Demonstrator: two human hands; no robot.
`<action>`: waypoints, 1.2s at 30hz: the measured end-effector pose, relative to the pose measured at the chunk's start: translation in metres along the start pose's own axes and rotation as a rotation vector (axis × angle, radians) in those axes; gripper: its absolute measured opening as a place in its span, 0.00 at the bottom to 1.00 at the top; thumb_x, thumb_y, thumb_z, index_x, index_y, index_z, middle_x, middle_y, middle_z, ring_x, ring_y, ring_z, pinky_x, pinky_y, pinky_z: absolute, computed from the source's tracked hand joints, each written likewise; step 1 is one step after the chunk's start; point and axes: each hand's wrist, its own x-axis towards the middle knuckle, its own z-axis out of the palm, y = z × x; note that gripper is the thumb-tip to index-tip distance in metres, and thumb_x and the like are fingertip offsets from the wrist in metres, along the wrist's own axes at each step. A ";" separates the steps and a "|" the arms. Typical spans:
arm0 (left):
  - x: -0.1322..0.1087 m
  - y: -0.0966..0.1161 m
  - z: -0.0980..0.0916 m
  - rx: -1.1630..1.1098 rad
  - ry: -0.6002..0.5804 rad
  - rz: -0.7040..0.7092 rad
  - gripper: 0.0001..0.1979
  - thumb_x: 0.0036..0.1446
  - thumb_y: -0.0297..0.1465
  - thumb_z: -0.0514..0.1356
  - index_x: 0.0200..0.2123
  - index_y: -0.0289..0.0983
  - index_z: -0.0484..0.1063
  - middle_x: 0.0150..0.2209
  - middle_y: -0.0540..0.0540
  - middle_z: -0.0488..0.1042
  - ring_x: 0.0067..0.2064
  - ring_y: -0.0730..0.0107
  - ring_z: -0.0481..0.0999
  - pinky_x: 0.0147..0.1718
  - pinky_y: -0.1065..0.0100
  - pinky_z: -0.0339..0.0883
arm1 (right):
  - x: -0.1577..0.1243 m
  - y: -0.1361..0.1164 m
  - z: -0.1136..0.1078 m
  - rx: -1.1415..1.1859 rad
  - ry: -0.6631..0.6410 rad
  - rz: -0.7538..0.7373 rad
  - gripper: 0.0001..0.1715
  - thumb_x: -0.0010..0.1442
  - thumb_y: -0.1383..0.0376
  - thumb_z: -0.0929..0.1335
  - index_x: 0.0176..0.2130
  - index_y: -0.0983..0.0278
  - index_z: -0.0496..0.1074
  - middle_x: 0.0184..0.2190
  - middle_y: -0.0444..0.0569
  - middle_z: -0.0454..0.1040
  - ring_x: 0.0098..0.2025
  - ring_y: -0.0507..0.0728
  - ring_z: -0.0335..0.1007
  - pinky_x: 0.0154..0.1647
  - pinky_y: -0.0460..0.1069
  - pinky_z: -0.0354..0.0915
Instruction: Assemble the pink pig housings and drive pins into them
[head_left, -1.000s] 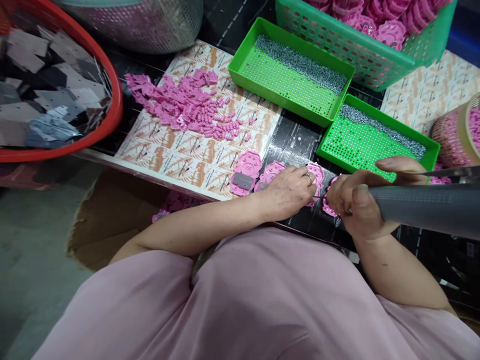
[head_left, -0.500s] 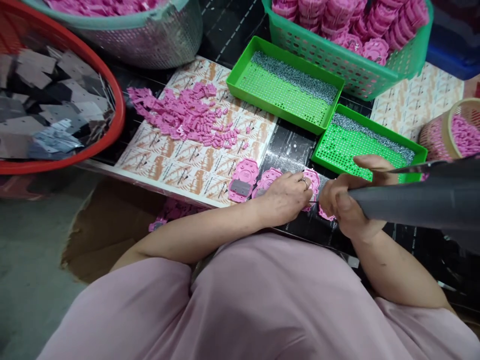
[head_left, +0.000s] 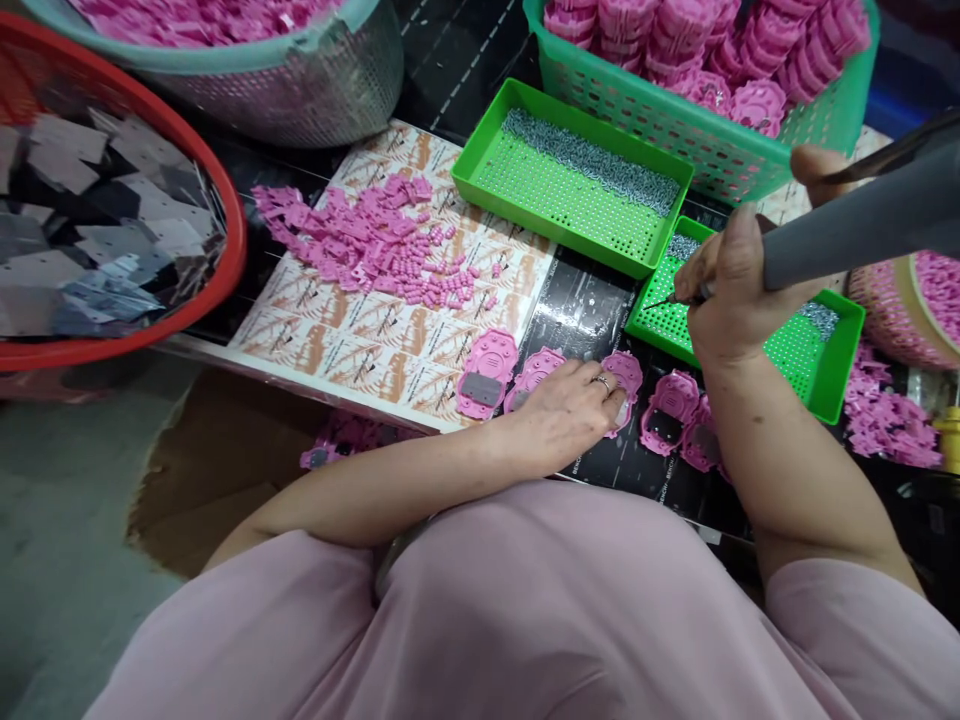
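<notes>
My right hand (head_left: 739,285) is wrapped round a grey electric screwdriver (head_left: 862,215); its thin bit is over the smaller green tray (head_left: 814,375), which holds small screws. On the black table surface, my left hand (head_left: 574,405) has its fingers bent over a pink plastic plate (head_left: 622,375) and presses on it. Beside it on the left lie another pink plate (head_left: 536,372), partly under the hand, and one with a grey metal piece (head_left: 484,385). To the right are a pink frame (head_left: 671,408) and one more pink part, partly behind my right forearm.
A larger green screw tray (head_left: 555,205) stands behind. Pink small parts (head_left: 390,240) are heaped on patterned board. At the left is a red basket (head_left: 236,240) of metal plates; further back are a pale basket (head_left: 330,80) and a green basket (head_left: 817,150) with pink parts.
My right hand has lifted the screwdriver up and away from the pink plates, over the smaller tray. My left hand has stayed on the plate. The pink frame at the right now shows fully.
</notes>
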 end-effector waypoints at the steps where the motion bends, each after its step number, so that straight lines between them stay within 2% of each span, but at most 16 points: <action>1: -0.001 0.000 0.001 0.000 0.004 0.001 0.09 0.64 0.30 0.59 0.44 0.32 0.73 0.39 0.43 0.76 0.41 0.61 0.72 0.38 0.63 0.60 | -0.001 -0.001 0.000 -0.015 0.073 -0.054 0.28 0.59 0.43 0.65 0.51 0.51 0.56 0.24 0.37 0.62 0.15 0.48 0.50 0.18 0.50 0.52; 3: -0.001 -0.001 0.003 -0.003 0.010 0.007 0.10 0.64 0.31 0.59 0.45 0.32 0.73 0.39 0.43 0.76 0.41 0.61 0.72 0.38 0.62 0.60 | -0.002 -0.004 0.001 -0.008 0.188 -0.113 0.24 0.57 0.46 0.68 0.47 0.53 0.60 0.21 0.36 0.60 0.14 0.48 0.51 0.15 0.50 0.53; 8: 0.000 0.000 0.001 -0.051 0.002 -0.001 0.17 0.65 0.40 0.56 0.43 0.31 0.75 0.39 0.41 0.76 0.43 0.59 0.72 0.40 0.61 0.62 | -0.001 -0.006 0.004 0.018 0.164 -0.127 0.23 0.56 0.47 0.70 0.45 0.55 0.62 0.21 0.36 0.61 0.13 0.48 0.55 0.14 0.49 0.53; 12: -0.001 0.000 -0.006 -0.088 -0.033 -0.004 0.19 0.64 0.41 0.58 0.47 0.30 0.74 0.42 0.40 0.76 0.45 0.58 0.73 0.43 0.61 0.63 | -0.001 -0.003 0.005 0.039 0.177 -0.181 0.23 0.56 0.49 0.71 0.46 0.56 0.62 0.25 0.38 0.67 0.13 0.47 0.54 0.13 0.48 0.52; 17: -0.008 -0.010 -0.018 -0.098 0.000 -0.040 0.17 0.63 0.38 0.60 0.50 0.33 0.72 0.47 0.41 0.76 0.48 0.59 0.73 0.47 0.61 0.63 | -0.002 0.004 0.003 0.011 0.205 -0.217 0.18 0.58 0.50 0.70 0.43 0.55 0.63 0.33 0.41 0.67 0.16 0.45 0.58 0.16 0.48 0.53; 21: -0.014 -0.019 -0.020 -0.079 0.010 -0.018 0.21 0.63 0.41 0.59 0.53 0.33 0.71 0.54 0.39 0.73 0.56 0.55 0.70 0.53 0.57 0.61 | -0.002 0.007 0.003 -0.038 0.219 -0.228 0.21 0.56 0.47 0.70 0.42 0.55 0.63 0.40 0.43 0.68 0.17 0.44 0.59 0.17 0.48 0.55; 23: -0.015 -0.021 -0.018 -0.064 -0.009 0.005 0.24 0.63 0.43 0.59 0.54 0.33 0.70 0.58 0.38 0.70 0.61 0.52 0.66 0.56 0.54 0.59 | 0.000 0.002 0.004 -0.066 0.213 -0.198 0.26 0.55 0.44 0.70 0.45 0.55 0.63 0.35 0.42 0.69 0.16 0.46 0.58 0.17 0.49 0.56; 25: -0.015 -0.021 -0.014 -0.056 -0.021 0.016 0.24 0.63 0.44 0.58 0.54 0.34 0.71 0.60 0.38 0.68 0.63 0.51 0.64 0.58 0.51 0.56 | 0.002 -0.010 0.006 -0.035 0.236 -0.170 0.30 0.52 0.42 0.71 0.46 0.55 0.62 0.24 0.38 0.66 0.14 0.48 0.55 0.15 0.50 0.55; 27: -0.013 -0.018 -0.010 -0.054 -0.016 0.012 0.22 0.64 0.44 0.57 0.53 0.35 0.72 0.60 0.38 0.68 0.63 0.52 0.64 0.59 0.49 0.55 | 0.002 -0.027 0.007 0.033 0.305 -0.162 0.26 0.50 0.41 0.71 0.38 0.54 0.63 0.16 0.36 0.59 0.12 0.51 0.54 0.13 0.52 0.54; 29: -0.010 -0.014 -0.006 -0.046 0.008 -0.003 0.21 0.64 0.43 0.58 0.52 0.34 0.73 0.59 0.38 0.70 0.63 0.52 0.65 0.59 0.48 0.54 | -0.004 -0.045 0.005 0.082 0.371 -0.169 0.25 0.50 0.41 0.71 0.26 0.53 0.59 0.13 0.36 0.54 0.13 0.52 0.54 0.12 0.52 0.53; 30: -0.009 -0.012 -0.005 -0.041 0.024 -0.011 0.21 0.63 0.43 0.59 0.51 0.34 0.73 0.59 0.37 0.70 0.63 0.52 0.65 0.59 0.48 0.55 | -0.010 -0.053 0.003 0.092 0.357 -0.160 0.27 0.52 0.41 0.70 0.22 0.54 0.56 0.13 0.38 0.53 0.13 0.52 0.54 0.12 0.52 0.53; 32: -0.006 -0.009 -0.003 -0.037 0.052 -0.018 0.21 0.62 0.42 0.61 0.50 0.33 0.74 0.58 0.37 0.70 0.63 0.52 0.65 0.59 0.48 0.55 | -0.025 -0.066 -0.004 0.141 0.183 -0.107 0.30 0.57 0.45 0.68 0.17 0.56 0.54 0.12 0.39 0.51 0.12 0.51 0.51 0.11 0.51 0.51; 34: -0.004 -0.007 -0.002 -0.038 0.064 -0.021 0.20 0.60 0.42 0.62 0.48 0.32 0.75 0.58 0.36 0.71 0.62 0.52 0.66 0.59 0.48 0.56 | -0.044 -0.072 -0.011 0.245 -0.019 -0.039 0.28 0.58 0.52 0.69 0.15 0.59 0.57 0.10 0.39 0.51 0.11 0.49 0.49 0.09 0.50 0.49; 36: -0.003 -0.007 -0.001 -0.036 0.059 -0.026 0.20 0.60 0.42 0.63 0.47 0.32 0.75 0.57 0.36 0.72 0.61 0.52 0.67 0.59 0.48 0.56 | -0.061 -0.073 -0.015 0.323 -0.129 0.008 0.24 0.58 0.57 0.70 0.17 0.60 0.60 0.12 0.38 0.52 0.10 0.48 0.50 0.09 0.49 0.49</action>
